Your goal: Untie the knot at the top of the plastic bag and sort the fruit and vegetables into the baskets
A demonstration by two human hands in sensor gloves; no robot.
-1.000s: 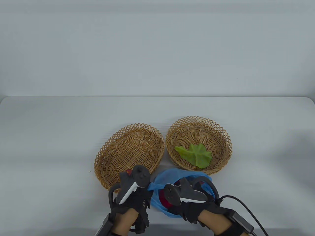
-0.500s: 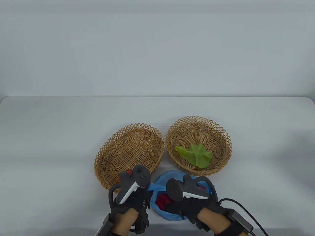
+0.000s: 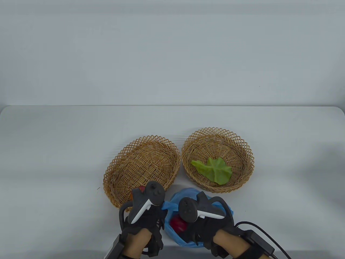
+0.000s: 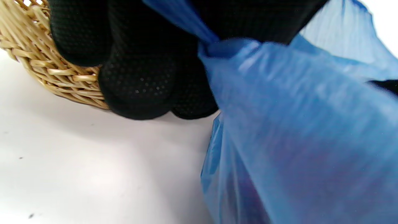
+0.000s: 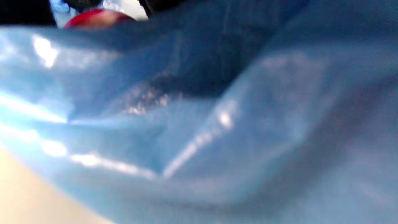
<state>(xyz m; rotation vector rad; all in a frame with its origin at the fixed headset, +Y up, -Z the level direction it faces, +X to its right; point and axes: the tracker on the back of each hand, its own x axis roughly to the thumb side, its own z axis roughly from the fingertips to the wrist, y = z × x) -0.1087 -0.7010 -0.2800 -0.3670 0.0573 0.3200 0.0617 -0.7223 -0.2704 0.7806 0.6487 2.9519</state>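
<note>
The blue plastic bag [image 3: 175, 198] lies open near the table's front edge, below the two wicker baskets. My left hand [image 3: 161, 210] pinches a twisted strip of the bag's left edge; in the left wrist view its curled fingers [image 4: 140, 77] sit beside the left basket's rim [image 4: 46, 77] and the bag [image 4: 295, 124]. My right hand [image 3: 204, 228] is sunk in the bag's mouth with its fingers hidden. A round red fruit [image 3: 178, 224] shows inside, just left of that hand. In the right wrist view blue plastic [image 5: 217, 124] fills the frame, with the red fruit [image 5: 96, 17] at the top.
The left basket [image 3: 118, 164] has a small red-orange piece [image 3: 140, 188] showing at its near side behind my left tracker. The right basket [image 3: 242, 151] holds a green leaf [image 3: 215, 170]. A black cable [image 3: 261, 225] trails from my right wrist.
My right hand has shifted left and toward the front edge inside the bag, and the red fruit now shows more plainly. My left hand keeps its hold in place.
</note>
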